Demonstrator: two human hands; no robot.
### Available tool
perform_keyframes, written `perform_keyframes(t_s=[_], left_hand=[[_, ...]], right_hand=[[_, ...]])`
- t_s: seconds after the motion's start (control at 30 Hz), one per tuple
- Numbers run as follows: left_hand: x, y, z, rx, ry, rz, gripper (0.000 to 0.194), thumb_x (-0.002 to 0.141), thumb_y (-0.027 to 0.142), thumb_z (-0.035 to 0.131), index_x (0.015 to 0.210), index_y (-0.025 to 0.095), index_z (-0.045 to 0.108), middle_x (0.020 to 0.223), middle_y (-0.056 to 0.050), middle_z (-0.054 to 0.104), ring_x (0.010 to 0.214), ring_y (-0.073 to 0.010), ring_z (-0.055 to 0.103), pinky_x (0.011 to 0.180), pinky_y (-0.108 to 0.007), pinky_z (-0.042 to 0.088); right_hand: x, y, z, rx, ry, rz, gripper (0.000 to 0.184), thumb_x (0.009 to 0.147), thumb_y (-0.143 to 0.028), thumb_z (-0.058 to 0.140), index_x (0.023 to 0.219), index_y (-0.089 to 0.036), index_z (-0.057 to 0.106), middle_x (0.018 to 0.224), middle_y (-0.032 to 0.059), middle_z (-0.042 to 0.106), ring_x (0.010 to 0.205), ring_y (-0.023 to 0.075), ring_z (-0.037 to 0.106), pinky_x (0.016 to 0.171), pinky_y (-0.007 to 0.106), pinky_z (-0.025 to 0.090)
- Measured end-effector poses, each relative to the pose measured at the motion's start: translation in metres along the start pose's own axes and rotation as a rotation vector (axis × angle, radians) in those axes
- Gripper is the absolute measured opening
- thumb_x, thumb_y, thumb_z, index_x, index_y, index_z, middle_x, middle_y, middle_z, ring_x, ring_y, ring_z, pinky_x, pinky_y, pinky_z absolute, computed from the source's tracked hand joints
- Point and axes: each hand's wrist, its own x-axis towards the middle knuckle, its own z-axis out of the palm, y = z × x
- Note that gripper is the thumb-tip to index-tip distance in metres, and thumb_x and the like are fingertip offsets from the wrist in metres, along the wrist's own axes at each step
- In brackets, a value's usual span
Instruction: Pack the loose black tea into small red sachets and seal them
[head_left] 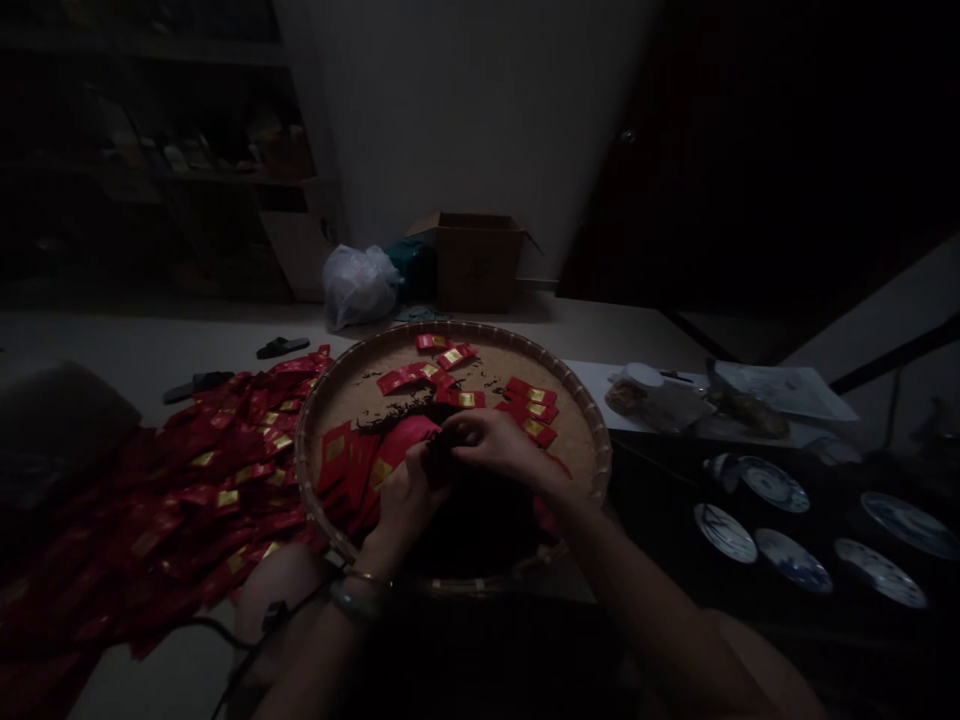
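Observation:
Over a round woven bamboo tray (525,370), my two hands meet just left of its middle. My left hand (409,490), with bangles on its wrist, is closed around a small dark packet (439,455), whose details are lost in the dimness. My right hand (499,445) comes in from the right with thumb and fingers pinched at the packet's top; what they hold is hidden. Beside my left hand lie flat red packets (337,465) and a pinkish-red piece (409,435). Dark loose tea leaves (397,410) are scattered behind my hands, among small filled red packets (536,410).
A large heap of red packets (225,480) covers the floor at left, near dark slippers (283,347). Behind the tray stand a white plastic bag (361,285) and an open cardboard box (480,265). Blue-and-white dishes (795,560) and a lidded jar (636,388) are at right.

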Motion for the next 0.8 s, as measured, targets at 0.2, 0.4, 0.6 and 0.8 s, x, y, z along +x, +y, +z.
perform_keyframes(t_s=[0.2,0.4,0.6,0.8], left_hand=[[0.0,-0.002,0.001,-0.028,-0.006,0.014,0.05,0.075,0.036,0.066,0.111,0.014,0.041,0.083,-0.01,0.069,0.071,-0.0279,0.069,0.059,-0.031,0.048],[-0.002,-0.006,0.004,-0.162,-0.011,0.05,0.056,0.074,0.032,0.067,0.118,0.015,0.037,0.093,-0.012,0.068,0.079,-0.027,0.068,0.065,-0.034,0.051],[0.005,-0.008,0.0,-0.49,-0.079,-0.015,0.093,0.064,0.027,0.075,0.14,0.018,0.022,0.117,-0.014,0.06,0.103,-0.0261,0.061,0.085,-0.04,0.05],[0.013,-0.011,-0.012,-0.622,-0.317,-0.151,0.046,0.064,0.025,0.071,0.108,0.016,0.059,0.092,-0.005,0.068,0.085,-0.023,0.064,0.077,-0.035,0.05]], right_hand=[[-0.01,-0.003,0.013,-0.05,0.063,-0.1,0.037,0.075,-0.011,0.063,0.111,-0.018,0.063,0.093,0.0038,0.069,0.085,0.0161,0.059,0.077,0.029,0.048],[-0.017,-0.012,0.024,-0.673,-0.187,-0.219,0.02,0.079,-0.025,0.068,0.095,-0.014,0.068,0.096,0.0105,0.068,0.093,0.0251,0.048,0.08,0.036,0.043],[-0.001,0.005,0.016,-0.605,-0.164,-0.099,0.012,0.085,-0.019,0.058,0.087,-0.017,0.07,0.085,0.0074,0.066,0.09,0.0207,0.051,0.077,0.029,0.041],[0.001,0.021,-0.011,-0.172,-0.041,-0.117,0.014,0.085,-0.021,0.055,0.081,-0.013,0.067,0.079,0.003,0.062,0.075,0.0149,0.054,0.071,0.025,0.042]])
